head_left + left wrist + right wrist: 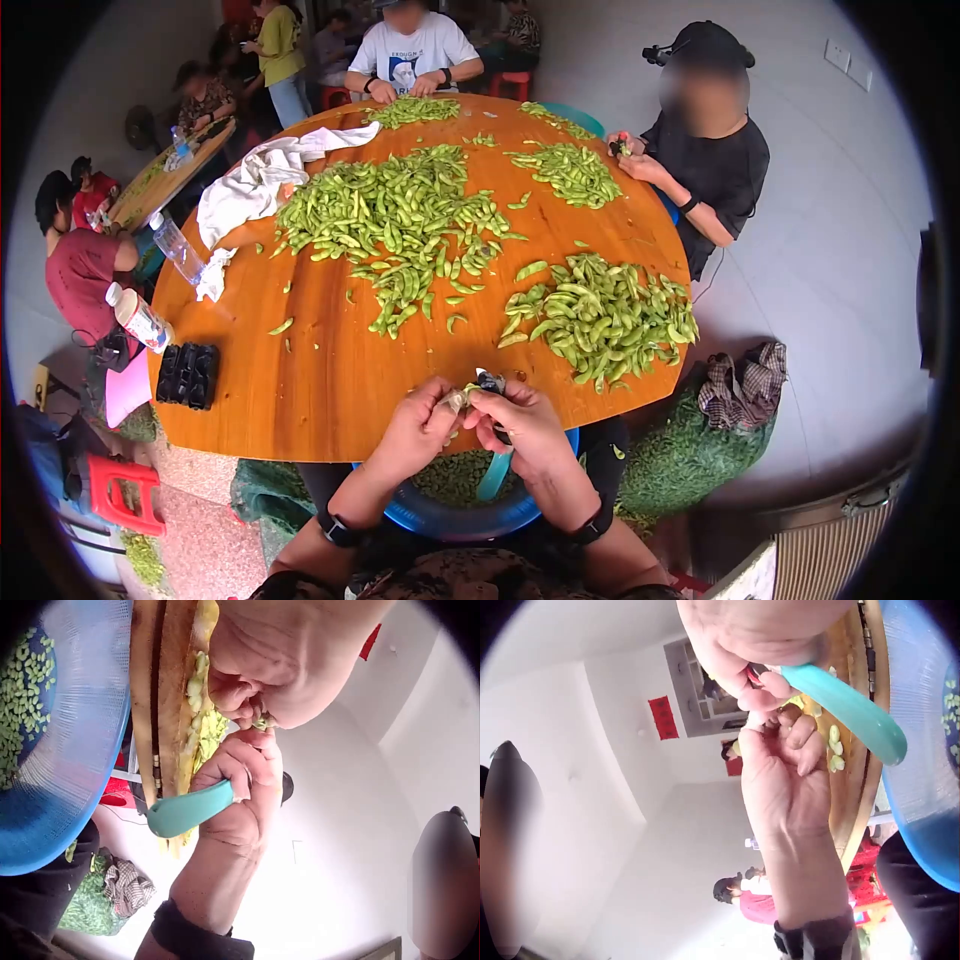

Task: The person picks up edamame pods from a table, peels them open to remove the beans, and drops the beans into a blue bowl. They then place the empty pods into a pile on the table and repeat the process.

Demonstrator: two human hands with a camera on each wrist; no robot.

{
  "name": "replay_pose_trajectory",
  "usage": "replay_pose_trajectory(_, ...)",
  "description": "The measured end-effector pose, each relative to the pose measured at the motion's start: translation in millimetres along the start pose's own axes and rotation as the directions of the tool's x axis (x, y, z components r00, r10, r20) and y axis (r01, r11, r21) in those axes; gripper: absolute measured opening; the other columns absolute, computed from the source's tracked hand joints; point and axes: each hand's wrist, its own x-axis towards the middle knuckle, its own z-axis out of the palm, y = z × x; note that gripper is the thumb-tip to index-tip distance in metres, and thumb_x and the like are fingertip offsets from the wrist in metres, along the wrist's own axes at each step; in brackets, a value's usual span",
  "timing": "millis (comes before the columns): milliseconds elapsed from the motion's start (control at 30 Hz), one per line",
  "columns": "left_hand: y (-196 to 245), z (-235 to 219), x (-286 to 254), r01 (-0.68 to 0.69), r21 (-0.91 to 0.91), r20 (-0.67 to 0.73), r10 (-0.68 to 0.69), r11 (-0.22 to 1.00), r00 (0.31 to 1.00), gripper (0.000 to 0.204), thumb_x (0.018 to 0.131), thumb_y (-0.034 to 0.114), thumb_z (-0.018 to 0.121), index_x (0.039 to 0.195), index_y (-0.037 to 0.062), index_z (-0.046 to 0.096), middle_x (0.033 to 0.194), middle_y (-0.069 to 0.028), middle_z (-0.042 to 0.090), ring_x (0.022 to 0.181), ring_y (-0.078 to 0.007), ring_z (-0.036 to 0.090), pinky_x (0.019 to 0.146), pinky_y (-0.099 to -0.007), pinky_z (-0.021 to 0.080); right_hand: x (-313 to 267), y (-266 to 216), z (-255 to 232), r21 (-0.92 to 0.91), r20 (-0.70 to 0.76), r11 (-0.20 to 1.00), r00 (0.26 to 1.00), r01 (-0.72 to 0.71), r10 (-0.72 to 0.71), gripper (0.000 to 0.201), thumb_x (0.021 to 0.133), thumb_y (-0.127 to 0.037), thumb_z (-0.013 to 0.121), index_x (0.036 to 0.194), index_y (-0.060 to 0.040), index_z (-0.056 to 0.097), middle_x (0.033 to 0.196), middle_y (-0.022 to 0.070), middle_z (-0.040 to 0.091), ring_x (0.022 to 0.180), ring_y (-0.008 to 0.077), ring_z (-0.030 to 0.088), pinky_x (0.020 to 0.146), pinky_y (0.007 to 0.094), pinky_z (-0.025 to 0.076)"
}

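Over the table's near edge, my two hands meet at the fingertips. My left hand [410, 425] pinches a small green bean pod [261, 722], mostly covered by the fingers. Curled round a teal-handled tool [851, 712], my right hand [525, 425] has its thumb and fingertips at the same pod. The teal handle sticks out below the right palm; the working end is largely hidden by the fingers. Directly under the hands sits a blue basin [440, 520] of shelled green beans. A heap of pods [605, 320] lies just beyond my right hand.
The round wooden table [300, 400] carries a bigger pod pile [390, 205], a white cloth [245, 195], bottles [140, 318] and a black tray [187, 375] at left. People sit at the far and right sides. A full green sack [690, 460] stands at right.
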Motion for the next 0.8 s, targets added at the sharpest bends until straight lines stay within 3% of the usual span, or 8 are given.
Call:
replay_pose_trajectory(133, 6, 0, 3, 0.019, -0.044, 0.015, -0.019, 0.999, 1.000, 0.017, 0.094, 0.018, 0.053, 0.094, 0.0014, 0.055, 0.068, -0.0027, 0.053, 0.062, -0.0087, 0.051, 0.052, -0.0261, 0.043, 6, -8, -13, 0.082, 0.043, 0.995, 0.998, -0.057, 0.053, 0.010, 0.089, -0.013, 0.065, 0.085, -0.0053, 0.060, 0.066, 0.0035, 0.062, 0.043, 0.0083, 0.047, 0.038, 0.0214, 0.029)
replay_pose_trajectory(233, 12, -8, 8, -0.032, 0.299, -0.020, 0.040, 0.954, 0.999, 0.013, 0.088, 0.015, 0.058, 0.092, 0.0031, 0.058, 0.068, -0.0070, 0.058, 0.059, -0.0174, 0.056, 0.056, -0.0318, 0.047, 11, -24, -32, -0.203, -0.170, 0.972, 0.973, 0.122, -0.158, 0.009, 0.089, -0.015, 0.064, 0.090, -0.0061, 0.062, 0.064, 0.0004, 0.057, 0.046, 0.0058, 0.045, 0.041, 0.0201, 0.031)
replay_pose_trajectory(333, 12, -21, 19, -0.218, 0.684, 0.056, 0.248, 0.696, 0.967, 0.012, 0.082, 0.014, 0.064, 0.089, 0.0050, 0.061, 0.079, -0.0123, 0.061, 0.068, -0.0299, 0.061, 0.065, -0.0377, 0.051, 30, -25, -78, -0.716, -0.129, 0.627, 0.824, 0.307, -0.552, 0.009, 0.090, -0.008, 0.058, 0.091, 0.0005, 0.058, 0.067, 0.0058, 0.056, 0.060, 0.0109, 0.050, 0.055, 0.0268, 0.041)
replay_pose_trajectory(400, 23, -23, 28, -0.297, 0.888, 0.124, 0.441, 0.350, 0.889, 0.022, 0.078, 0.018, 0.070, 0.091, 0.0028, 0.061, 0.091, -0.0148, 0.061, 0.080, -0.0358, 0.062, 0.072, -0.0410, 0.051, 28, -28, -82, -0.713, -0.114, 0.626, 0.828, 0.317, -0.549, 0.009, 0.090, -0.007, 0.057, 0.091, 0.0015, 0.057, 0.068, 0.0079, 0.056, 0.061, 0.0136, 0.050, 0.057, 0.0284, 0.042)
replay_pose_trajectory(467, 26, -20, 40, -0.235, 0.905, 0.068, 0.426, 0.354, 0.902, 0.023, 0.078, 0.019, 0.071, 0.091, 0.0031, 0.061, 0.094, -0.0149, 0.060, 0.082, -0.0356, 0.062, 0.074, -0.0421, 0.051, 31, -26, -90, -0.710, -0.100, 0.625, 0.831, 0.326, -0.547, 0.008, 0.090, -0.006, 0.056, 0.091, 0.0026, 0.055, 0.070, 0.0101, 0.056, 0.062, 0.0162, 0.050, 0.058, 0.0301, 0.043)
replay_pose_trajectory(533, 26, -14, 57, -0.169, 0.918, 0.008, 0.409, 0.358, 0.912, 0.024, 0.078, 0.020, 0.071, 0.090, 0.0034, 0.061, 0.096, -0.0149, 0.059, 0.084, -0.0354, 0.062, 0.075, -0.0433, 0.051, 41, -18, -100, -0.868, 0.231, 0.120, 0.606, 0.481, -0.761, 0.009, 0.094, -0.009, 0.053, 0.101, -0.0028, 0.056, 0.069, -0.0005, 0.055, 0.052, 0.0054, 0.048, 0.047, 0.0213, 0.040)
replay_pose_trajectory(633, 13, -12, 87, -0.071, 0.923, -0.076, 0.360, 0.378, 0.930, 0.020, 0.080, 0.019, 0.069, 0.087, 0.0015, 0.060, 0.097, -0.0167, 0.059, 0.086, -0.0363, 0.062, 0.075, -0.0437, 0.052, 24, -26, -74, -0.765, 0.033, 0.526, 0.838, 0.372, -0.545, 0.009, 0.091, -0.007, 0.055, 0.095, 0.0012, 0.054, 0.067, 0.0079, 0.055, 0.058, 0.0154, 0.055, 0.055, 0.0285, 0.045)
replay_pose_trajectory(800, 16, -11, 91, -0.212, 0.885, 0.011, 0.437, 0.414, 0.899, 0.016, 0.085, 0.006, 0.062, 0.100, 0.0002, 0.061, 0.083, -0.0119, 0.064, 0.074, -0.0291, 0.064, 0.068, -0.0373, 0.053, 18, -36, -46, -0.678, 0.015, 0.705, 0.963, 0.208, -0.270, 0.016, 0.093, -0.012, 0.054, 0.104, -0.0005, 0.056, 0.070, 0.0051, 0.059, 0.047, 0.0095, 0.053, 0.043, 0.0256, 0.045)
